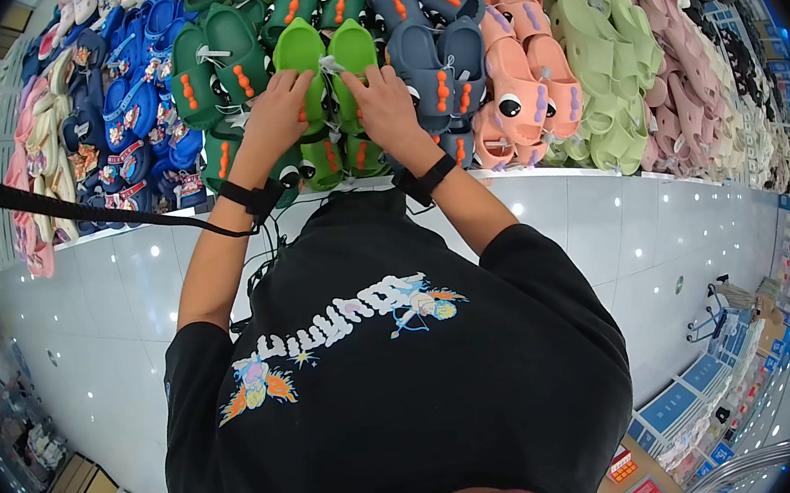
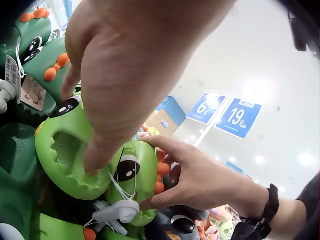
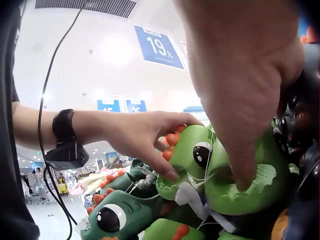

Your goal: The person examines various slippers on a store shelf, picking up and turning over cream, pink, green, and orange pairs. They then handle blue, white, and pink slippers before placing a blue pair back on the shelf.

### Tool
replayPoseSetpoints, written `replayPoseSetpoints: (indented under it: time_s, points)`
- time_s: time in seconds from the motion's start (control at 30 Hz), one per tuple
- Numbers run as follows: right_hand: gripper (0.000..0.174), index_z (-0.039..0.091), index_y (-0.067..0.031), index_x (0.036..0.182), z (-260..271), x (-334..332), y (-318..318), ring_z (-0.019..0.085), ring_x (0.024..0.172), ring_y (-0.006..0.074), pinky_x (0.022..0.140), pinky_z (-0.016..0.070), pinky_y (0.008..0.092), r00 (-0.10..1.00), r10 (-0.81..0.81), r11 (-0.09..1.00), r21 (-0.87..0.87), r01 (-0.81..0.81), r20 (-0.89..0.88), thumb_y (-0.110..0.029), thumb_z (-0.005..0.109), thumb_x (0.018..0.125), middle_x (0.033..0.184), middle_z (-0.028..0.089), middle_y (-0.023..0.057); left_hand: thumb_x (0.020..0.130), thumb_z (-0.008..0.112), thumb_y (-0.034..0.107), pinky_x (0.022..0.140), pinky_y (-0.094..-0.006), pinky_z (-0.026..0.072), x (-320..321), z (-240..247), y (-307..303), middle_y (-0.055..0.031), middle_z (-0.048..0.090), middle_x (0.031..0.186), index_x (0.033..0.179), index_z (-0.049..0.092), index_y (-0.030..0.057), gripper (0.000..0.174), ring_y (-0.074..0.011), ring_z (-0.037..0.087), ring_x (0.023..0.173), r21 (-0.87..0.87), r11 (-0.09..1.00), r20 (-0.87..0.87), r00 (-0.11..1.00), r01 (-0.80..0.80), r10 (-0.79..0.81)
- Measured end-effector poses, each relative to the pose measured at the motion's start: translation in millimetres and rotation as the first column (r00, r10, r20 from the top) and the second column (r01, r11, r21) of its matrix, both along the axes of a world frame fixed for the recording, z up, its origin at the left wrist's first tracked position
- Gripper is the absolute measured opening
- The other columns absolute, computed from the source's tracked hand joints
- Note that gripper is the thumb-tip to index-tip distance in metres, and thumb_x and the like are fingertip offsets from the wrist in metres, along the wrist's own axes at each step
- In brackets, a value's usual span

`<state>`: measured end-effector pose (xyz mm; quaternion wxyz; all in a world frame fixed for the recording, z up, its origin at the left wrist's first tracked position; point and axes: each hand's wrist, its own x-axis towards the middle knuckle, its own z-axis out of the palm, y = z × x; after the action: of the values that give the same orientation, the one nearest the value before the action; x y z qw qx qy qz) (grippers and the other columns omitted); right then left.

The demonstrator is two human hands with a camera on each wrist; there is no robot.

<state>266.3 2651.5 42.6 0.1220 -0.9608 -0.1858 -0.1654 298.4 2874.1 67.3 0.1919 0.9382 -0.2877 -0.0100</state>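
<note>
Both hands grip a pair of bright green clogs with cartoon eyes and orange bumps, tied together by a white tag. The left hand point(image 1: 280, 114) holds the left clog point(image 1: 298, 45); in the left wrist view its thumb lies in the opening of that clog point(image 2: 70, 170), fingers over the outer side. On the right clog point(image 1: 352, 47) is the right hand point(image 1: 387, 111); in the right wrist view its thumb reaches into the opening of this clog point(image 3: 270, 192). The white tag point(image 2: 117, 212) hangs between the two clogs. Parts of the fingers are hidden behind the clogs.
Dark green clogs point(image 1: 238, 51) lie to the left, navy ones point(image 1: 414, 62) to the right, then peach ones point(image 1: 513, 90). More green clogs point(image 1: 321, 163) lie nearer the shelf edge. A black cable point(image 1: 102, 208) runs to the left wrist.
</note>
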Motion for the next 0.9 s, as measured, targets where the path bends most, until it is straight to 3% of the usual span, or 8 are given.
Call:
replayPoseSetpoints:
  time_s: [0.23,0.4,0.53,0.57,0.63,0.73,0.83,0.9]
  points:
    - [0.058,0.059,-0.0072,0.135,-2,-4,0,0.055,0.101,0.0291,0.079,0.0482,0.0374,1.000,-0.024,0.998,-0.056,0.023,-0.009,-0.005,0.068,0.078,0.105,0.056,0.0101,0.069,0.088,0.012,0.113,-0.0511,0.0412,-15,2,-4,-0.0191,0.039,0.155,0.156,0.036,0.0134,0.102,-0.0393,0.041,0.143,0.072,0.995,0.090,0.994,-0.073,0.066]
    - [0.062,0.057,-0.0025,0.135,18,-23,-4,0.055,0.104,0.0321,0.089,0.0477,0.0411,0.999,0.041,0.998,0.037,-0.042,0.028,-0.007,0.073,0.075,0.111,0.057,0.0146,0.073,0.088,0.019,0.116,-0.0568,0.0354,-45,8,-1,-0.0220,0.033,0.160,0.159,0.030,0.0153,0.105,-0.0400,0.035,0.148,0.109,0.985,0.140,0.983,-0.137,0.121]
    - [0.053,0.058,-0.0007,0.127,39,-72,-11,0.055,0.111,0.0364,0.095,0.0470,0.0439,0.996,0.083,0.947,0.311,-0.075,-0.013,-0.016,0.077,0.079,0.118,0.059,0.0166,0.080,0.082,0.022,0.118,-0.0561,0.0321,-79,7,16,-0.0260,0.034,0.159,0.158,0.032,0.0112,0.093,-0.0418,0.036,0.147,-0.057,0.985,0.122,0.978,-0.162,0.168]
    - [0.053,0.058,-0.0007,0.127,37,-89,-12,0.055,0.111,0.0364,0.095,0.0470,0.0439,0.995,0.101,0.951,0.297,-0.092,-0.015,-0.016,0.077,0.079,0.118,0.059,0.0166,0.083,0.080,0.022,0.118,-0.0558,0.0319,-89,8,19,-0.0270,0.034,0.158,0.158,0.033,0.0091,0.089,-0.0423,0.036,0.146,-0.105,0.979,0.084,0.979,-0.175,0.184]
    - [0.044,0.062,-0.0013,0.121,30,-122,-15,0.058,0.108,0.0373,0.092,0.0490,0.0446,0.975,0.150,0.911,0.405,-0.072,-0.166,-0.015,0.075,0.081,0.114,0.061,0.0164,0.085,0.078,0.021,0.116,-0.0522,0.0353,-112,16,21,-0.0285,0.038,0.155,0.153,0.040,0.0041,0.080,-0.0440,0.040,0.142,-0.129,0.964,0.047,0.969,-0.233,0.241]
    - [0.034,0.064,-0.0012,0.114,18,-161,-30,0.061,0.106,0.0383,0.090,0.0507,0.0449,0.934,0.153,0.924,0.382,-0.019,-0.323,-0.013,0.073,0.083,0.109,0.063,0.0168,0.089,0.074,0.019,0.112,-0.0455,0.0418,-139,15,25,-0.0259,0.044,0.152,0.148,0.045,0.0016,0.067,-0.0441,0.047,0.137,-0.276,0.930,-0.034,0.970,-0.242,0.242]
    - [0.030,0.065,-0.0004,0.112,14,-174,-56,0.062,0.106,0.0387,0.090,0.0511,0.0450,0.915,0.127,0.927,0.373,0.027,-0.383,-0.011,0.072,0.085,0.108,0.065,0.0177,0.090,0.073,0.018,0.111,-0.0450,0.0430,-167,20,20,-0.0238,0.046,0.151,0.145,0.047,0.0010,0.063,-0.0430,0.048,0.136,-0.350,0.887,-0.196,0.949,-0.301,0.245]
    - [0.030,0.065,-0.0001,0.112,18,-172,-74,0.063,0.106,0.0386,0.092,0.0508,0.0450,0.930,0.086,0.922,0.381,0.061,-0.356,-0.011,0.072,0.085,0.108,0.065,0.0179,0.090,0.072,0.017,0.110,-0.0444,0.0438,-182,12,16,-0.0223,0.047,0.150,0.143,0.049,0.0006,0.060,-0.0419,0.050,0.135,-0.351,0.888,-0.173,0.953,-0.296,0.250]
